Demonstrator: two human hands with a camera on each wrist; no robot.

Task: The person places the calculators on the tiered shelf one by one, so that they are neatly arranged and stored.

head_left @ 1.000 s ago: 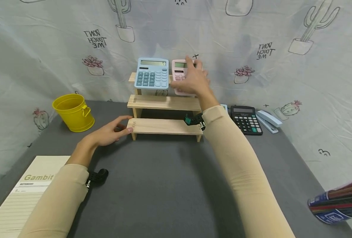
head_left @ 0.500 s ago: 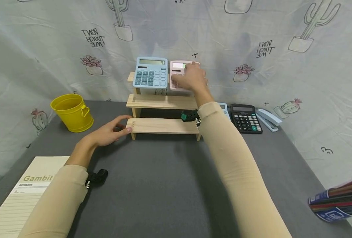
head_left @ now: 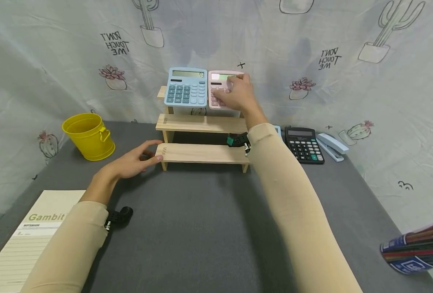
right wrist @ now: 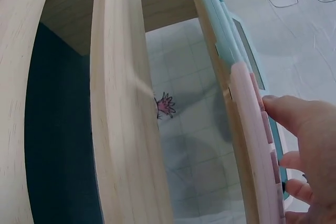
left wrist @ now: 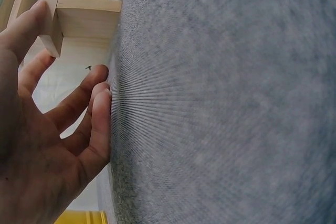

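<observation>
A three-step wooden stand is at the back of the desk. On its top step a light blue calculator leans back, its display lit with digits. Right beside it sits a pink calculator, partly covered by my right hand. In the right wrist view, my thumb touches the pink calculator's keys and the other fingertips lie against its front. My left hand pinches the left end of the bottom step between thumb and index finger; in the left wrist view the board's end shows between them.
A yellow bucket stands left of the stand, and a notebook lies front left. Behind my right forearm are a black calculator, a partly hidden blue one and a stapler. A pencil holder is at far right.
The pink calculator has moved up and left, now level with and close against the blue one. My right hand's fingers have shifted over its front. My left hand has stayed on the stand.
</observation>
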